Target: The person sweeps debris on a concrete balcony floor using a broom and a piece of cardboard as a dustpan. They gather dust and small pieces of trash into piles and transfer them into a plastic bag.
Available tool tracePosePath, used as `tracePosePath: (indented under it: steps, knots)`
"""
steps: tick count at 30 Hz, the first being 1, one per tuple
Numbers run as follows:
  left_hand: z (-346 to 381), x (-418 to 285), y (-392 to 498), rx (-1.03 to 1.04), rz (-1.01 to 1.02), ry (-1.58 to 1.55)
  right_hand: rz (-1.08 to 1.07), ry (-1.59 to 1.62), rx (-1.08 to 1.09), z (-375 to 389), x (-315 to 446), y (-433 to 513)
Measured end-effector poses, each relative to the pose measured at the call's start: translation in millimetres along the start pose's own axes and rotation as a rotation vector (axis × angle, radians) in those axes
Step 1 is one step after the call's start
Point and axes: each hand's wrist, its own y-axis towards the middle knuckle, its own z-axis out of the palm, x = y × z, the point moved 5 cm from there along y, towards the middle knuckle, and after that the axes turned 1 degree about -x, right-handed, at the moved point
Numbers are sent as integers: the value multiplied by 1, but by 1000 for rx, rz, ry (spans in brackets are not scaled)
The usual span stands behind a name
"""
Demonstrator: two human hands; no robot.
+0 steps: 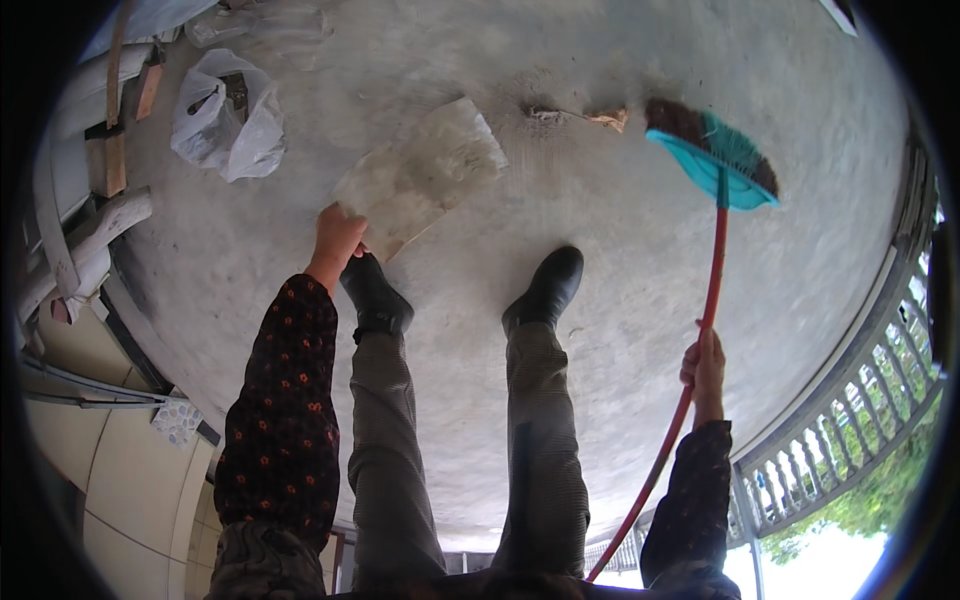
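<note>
My left hand (340, 234) pinches the near-left corner of a flat, stained, pale sheet (424, 172), perhaps cardboard, above my left shoe. Dirt smudges mark its surface. In my right hand (705, 367) is the red handle of a broom (716, 262). The broom's turquoise head (712, 161) has brown and turquoise bristles and is at the right, beyond my feet. Between sheet and broom lies a small pile of dust and debris (544, 112) with a crumpled brown scrap (609, 119) beside it. The scrap is apart from the bristles.
A white plastic bag (229, 116) with dark contents sits on the concrete floor (450, 360). Logs and wood pieces (105, 161) are stacked along the left. A baluster railing (847, 431) curves along the right. My black shoes (551, 285) stand apart.
</note>
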Motion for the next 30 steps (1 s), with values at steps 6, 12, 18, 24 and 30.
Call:
tracePosePath:
  steps: [6,12,18,24,30]
  knots:
    - [32,-10,2,52,-100,-112,23,11,31,48,-51,-20]
    - [45,-8,-8,46,-195,-232,-72,-163,110,87,-64,-55]
    - [47,4,-7,29,-183,-319,-116,-227,197,88,-26,-86]
    - [46,16,-11,16,-202,-391,-320,-208,162,112,60,-18]
    - [59,18,-9,46,-224,-478,-380,-415,114,129,7,-10]
